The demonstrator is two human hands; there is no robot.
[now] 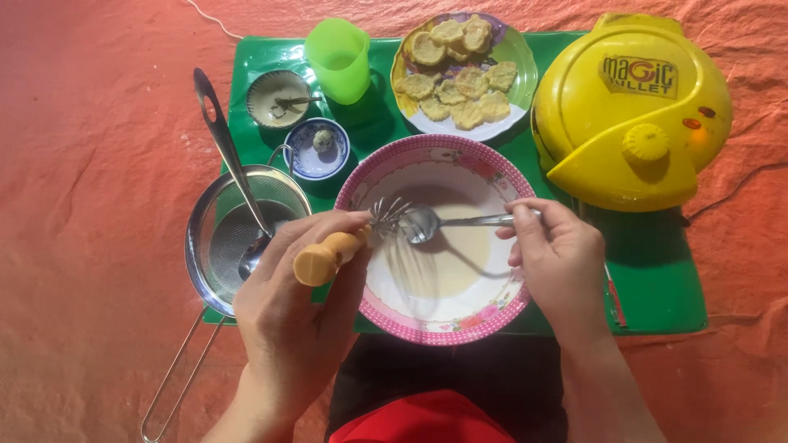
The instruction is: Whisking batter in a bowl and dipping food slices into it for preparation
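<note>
While your left hand [300, 283] is closed around the wooden handle of the whisk [349, 244], its wires sit over the pink-rimmed bowl [431, 328] against the spoon [427, 221] — your right hand [554, 258] pinches that spoon's handle. Pale batter [460, 258] pools in the bowl (on the green mat [657, 271]). A sieve [226, 234] lies just left of the bowl; behind it is a plate of small cakes [464, 78].

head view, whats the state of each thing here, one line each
left hand: gripping whisk by its wooden handle
right hand: holding spoon against the whisk wires
pink-rimmed bowl: holds pale batter
yellow appliance: lid shut
green cup: upright
plate: piled with small cakes
strainer: a ladle rests in it
</note>
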